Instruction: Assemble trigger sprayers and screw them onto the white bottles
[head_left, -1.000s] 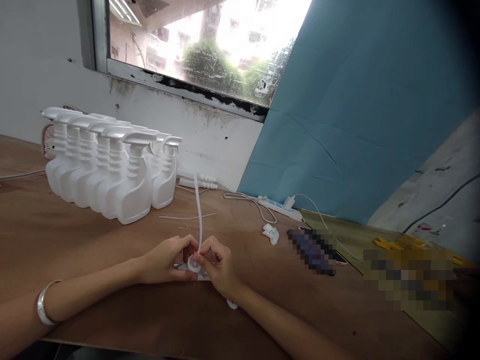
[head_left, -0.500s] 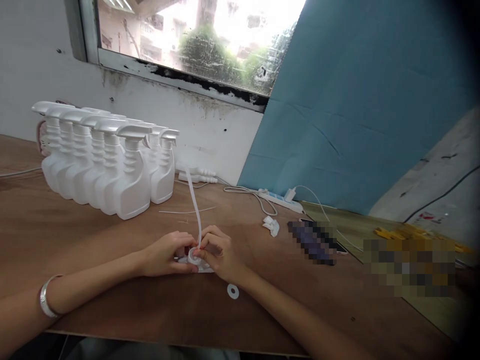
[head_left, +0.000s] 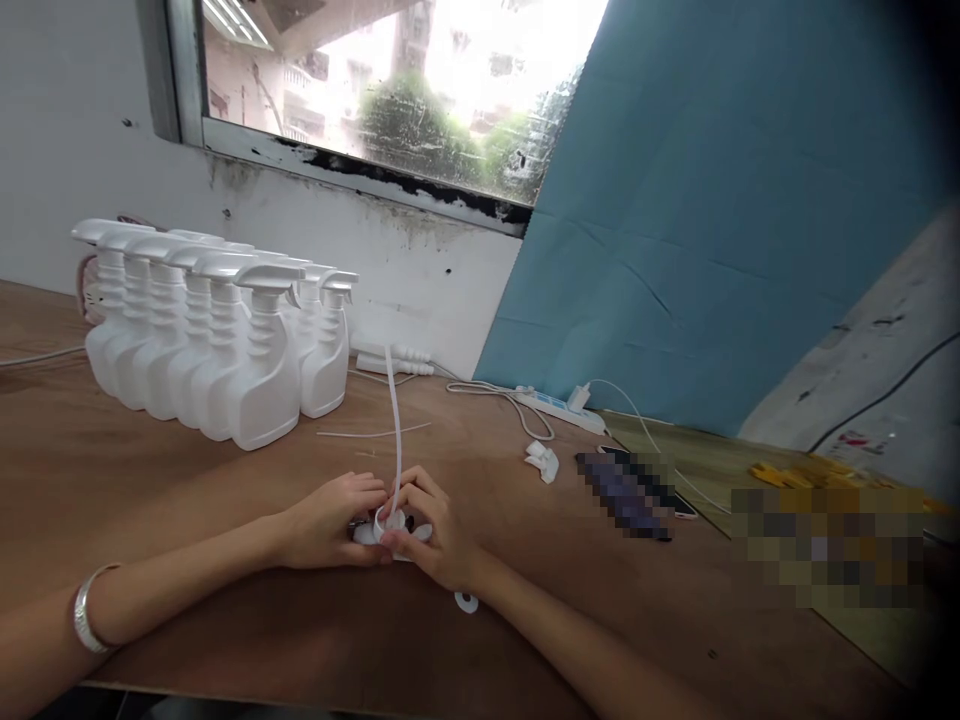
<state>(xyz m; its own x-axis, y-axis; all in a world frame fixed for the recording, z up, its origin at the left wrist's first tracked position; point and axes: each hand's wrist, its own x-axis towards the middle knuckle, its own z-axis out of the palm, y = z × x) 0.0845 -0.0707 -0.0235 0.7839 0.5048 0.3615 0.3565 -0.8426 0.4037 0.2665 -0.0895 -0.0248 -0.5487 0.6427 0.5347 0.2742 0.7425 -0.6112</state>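
Note:
Between both hands, low over the table, is a white trigger spray head [head_left: 366,534], turned so its thin white dip tube [head_left: 397,430] points up. My left hand [head_left: 337,518] is closed around the head from the left. From the right, my right hand [head_left: 437,535] grips the round white collar at the tube's base with thumb and fingers. Parts of the spray head are hidden behind the fingers. A flat white ring washer [head_left: 466,603] lies on the table just below my right wrist.
White spray bottles [head_left: 259,390] with trigger heads stand in rows at the left. A loose thin tube [head_left: 352,433] lies before them. Further right are a white plastic piece [head_left: 541,462], a power strip [head_left: 559,408] with cables, and a phone [head_left: 675,500] beside a blurred dark item.
The view has tilted up slightly. The dip tube's top has swung right, so it stands more upright. My right fingers have shifted on the collar, and more of the spray head shows between my hands.

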